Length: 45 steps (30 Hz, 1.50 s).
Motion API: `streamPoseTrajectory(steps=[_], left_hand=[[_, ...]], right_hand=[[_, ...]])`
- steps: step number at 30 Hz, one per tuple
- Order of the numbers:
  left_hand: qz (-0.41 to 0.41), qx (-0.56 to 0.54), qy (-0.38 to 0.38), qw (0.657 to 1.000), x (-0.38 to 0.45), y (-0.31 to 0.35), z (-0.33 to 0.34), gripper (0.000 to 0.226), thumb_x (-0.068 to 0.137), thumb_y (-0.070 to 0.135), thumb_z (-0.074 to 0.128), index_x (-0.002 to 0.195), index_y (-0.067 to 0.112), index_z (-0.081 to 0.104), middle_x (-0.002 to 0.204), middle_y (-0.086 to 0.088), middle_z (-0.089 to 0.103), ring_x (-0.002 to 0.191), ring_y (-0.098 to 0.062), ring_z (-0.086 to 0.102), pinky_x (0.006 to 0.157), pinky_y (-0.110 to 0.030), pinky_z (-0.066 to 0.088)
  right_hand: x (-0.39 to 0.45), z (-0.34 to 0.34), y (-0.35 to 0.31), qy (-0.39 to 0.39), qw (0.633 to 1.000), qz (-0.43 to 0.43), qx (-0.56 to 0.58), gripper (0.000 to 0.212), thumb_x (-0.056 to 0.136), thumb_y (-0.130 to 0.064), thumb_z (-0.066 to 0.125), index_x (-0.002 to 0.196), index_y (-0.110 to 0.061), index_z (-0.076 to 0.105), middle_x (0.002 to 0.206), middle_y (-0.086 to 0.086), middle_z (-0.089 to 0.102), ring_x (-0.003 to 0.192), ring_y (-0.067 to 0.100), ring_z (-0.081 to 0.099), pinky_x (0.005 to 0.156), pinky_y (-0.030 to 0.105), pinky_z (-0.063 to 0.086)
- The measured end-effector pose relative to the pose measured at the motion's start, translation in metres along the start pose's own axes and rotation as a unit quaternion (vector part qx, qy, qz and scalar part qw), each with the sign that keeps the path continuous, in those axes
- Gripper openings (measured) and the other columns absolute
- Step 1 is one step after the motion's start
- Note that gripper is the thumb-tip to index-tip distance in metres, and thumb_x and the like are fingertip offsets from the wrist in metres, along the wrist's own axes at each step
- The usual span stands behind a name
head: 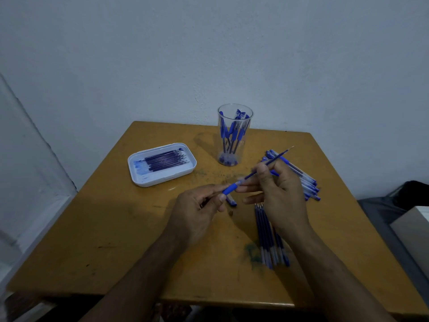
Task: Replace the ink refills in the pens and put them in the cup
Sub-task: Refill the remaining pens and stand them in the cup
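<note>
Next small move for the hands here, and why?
Probably slide the refill along the barrel. The right hand pinches it, most of it outside, tip pointing away; the left hand holds the barrel. In or out can't be told.

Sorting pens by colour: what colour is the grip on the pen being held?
Blue grip, seen in the head view.

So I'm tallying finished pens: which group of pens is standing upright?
The pens in the clear cup at the table's far edge; the pile beyond the right hand lies flat.
</note>
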<state>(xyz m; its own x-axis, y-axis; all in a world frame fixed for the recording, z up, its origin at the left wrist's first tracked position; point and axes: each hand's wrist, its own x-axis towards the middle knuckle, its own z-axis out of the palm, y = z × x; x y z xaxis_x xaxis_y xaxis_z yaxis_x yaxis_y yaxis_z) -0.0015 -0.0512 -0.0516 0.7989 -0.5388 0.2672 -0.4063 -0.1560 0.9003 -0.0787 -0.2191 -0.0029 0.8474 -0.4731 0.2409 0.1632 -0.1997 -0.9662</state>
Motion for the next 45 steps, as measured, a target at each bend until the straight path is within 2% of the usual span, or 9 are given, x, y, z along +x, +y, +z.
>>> streamPoseTrajectory(steps=[5, 11, 17, 23, 27, 30, 33, 37, 45], left_hand=[[-0.004, -0.016, 0.002, 1.000, 0.001, -0.001, 0.001, 0.029, 0.099, 0.029, 0.061, 0.127, 0.033, 0.068, 0.081, 0.006, 0.073, 0.067, -0.001, 0.061, 0.063, -0.022, 0.051], [-0.026, -0.045, 0.022, 0.998, 0.003, -0.001, -0.002, 0.025, 0.102, 0.025, 0.058, 0.124, 0.032, 0.068, 0.080, -0.001, 0.073, 0.060, -0.012, 0.059, 0.060, -0.031, 0.053], [-0.110, -0.108, 0.107, 0.982, 0.011, -0.005, -0.007, 0.021, 0.104, 0.022, 0.055, 0.122, 0.022, 0.066, 0.074, -0.003, 0.073, 0.050, -0.007, 0.052, 0.052, -0.022, 0.047], [-0.090, -0.163, 0.104, 0.977, 0.009, -0.001, -0.008, 0.019, 0.103, 0.018, 0.055, 0.116, 0.022, 0.068, 0.074, -0.004, 0.072, 0.052, -0.011, 0.053, 0.049, -0.020, 0.044], [-0.060, -0.209, 0.073, 0.973, 0.006, 0.003, -0.007, 0.020, 0.102, 0.010, 0.054, 0.113, 0.020, 0.068, 0.073, -0.004, 0.071, 0.058, -0.012, 0.056, 0.054, -0.022, 0.048], [-0.053, -0.199, 0.037, 0.978, 0.004, 0.004, -0.009, 0.020, 0.101, 0.008, 0.055, 0.114, 0.017, 0.068, 0.073, -0.004, 0.070, 0.054, -0.011, 0.052, 0.050, -0.019, 0.044], [-0.042, -0.162, 0.004, 0.986, 0.003, 0.003, -0.012, 0.020, 0.100, 0.009, 0.058, 0.114, 0.017, 0.071, 0.072, -0.004, 0.069, 0.052, -0.009, 0.049, 0.048, -0.017, 0.040], [-0.039, -0.129, -0.025, 0.991, 0.003, 0.002, -0.013, 0.021, 0.099, 0.008, 0.061, 0.111, 0.021, 0.072, 0.072, -0.002, 0.070, 0.052, -0.005, 0.050, 0.049, -0.015, 0.040], [-0.022, -0.088, -0.054, 0.994, 0.002, -0.003, -0.012, 0.023, 0.099, 0.012, 0.062, 0.118, 0.018, 0.072, 0.076, -0.005, 0.072, 0.058, -0.004, 0.056, 0.054, -0.020, 0.045]], right_hand=[[0.000, -0.003, 0.000, 0.002, 1.000, 0.012, 0.026, 0.030, 0.103, -0.029, 0.052, 0.101, -0.005, 0.068, 0.087, 0.012, 0.074, 0.077, 0.027, 0.074, 0.055, 0.035, 0.060], [-0.002, 0.001, 0.008, -0.035, 0.988, -0.012, -0.147, 0.028, 0.099, -0.041, 0.060, 0.089, -0.022, 0.078, 0.076, 0.002, 0.073, 0.065, 0.021, 0.068, 0.055, 0.042, 0.057], [0.000, 0.003, 0.011, -0.223, 0.842, -0.058, -0.487, 0.023, 0.101, -0.031, 0.059, 0.119, -0.027, 0.073, 0.110, -0.008, 0.067, 0.096, 0.007, 0.058, 0.084, 0.028, 0.051], [-0.002, 0.013, 0.012, -0.254, 0.803, -0.036, -0.539, 0.026, 0.102, -0.028, 0.057, 0.126, -0.029, 0.066, 0.114, -0.005, 0.055, 0.098, 0.012, 0.053, 0.086, 0.032, 0.053], [-0.003, 0.011, 0.013, -0.239, 0.828, -0.044, -0.505, 0.021, 0.101, -0.020, 0.058, 0.118, -0.027, 0.069, 0.110, -0.006, 0.062, 0.097, 0.010, 0.057, 0.083, 0.029, 0.053], [-0.002, 0.005, 0.010, -0.149, 0.922, -0.025, -0.355, 0.015, 0.100, -0.016, 0.061, 0.103, -0.028, 0.069, 0.093, -0.013, 0.070, 0.082, 0.001, 0.064, 0.068, 0.014, 0.047], [0.001, -0.002, -0.001, -0.063, 0.989, 0.037, -0.128, 0.014, 0.102, -0.010, 0.058, 0.102, -0.020, 0.067, 0.088, -0.003, 0.076, 0.062, 0.014, 0.066, 0.047, 0.025, 0.047], [0.004, -0.011, -0.010, -0.064, 0.997, 0.048, 0.012, 0.012, 0.102, -0.005, 0.056, 0.108, -0.007, 0.065, 0.094, 0.007, 0.077, 0.061, 0.021, 0.063, 0.038, 0.029, 0.045], [0.003, -0.013, -0.004, -0.101, 0.992, 0.028, -0.069, 0.011, 0.098, -0.008, 0.063, 0.102, -0.013, 0.073, 0.073, 0.011, 0.069, 0.052, 0.013, 0.060, 0.039, 0.027, 0.045]])
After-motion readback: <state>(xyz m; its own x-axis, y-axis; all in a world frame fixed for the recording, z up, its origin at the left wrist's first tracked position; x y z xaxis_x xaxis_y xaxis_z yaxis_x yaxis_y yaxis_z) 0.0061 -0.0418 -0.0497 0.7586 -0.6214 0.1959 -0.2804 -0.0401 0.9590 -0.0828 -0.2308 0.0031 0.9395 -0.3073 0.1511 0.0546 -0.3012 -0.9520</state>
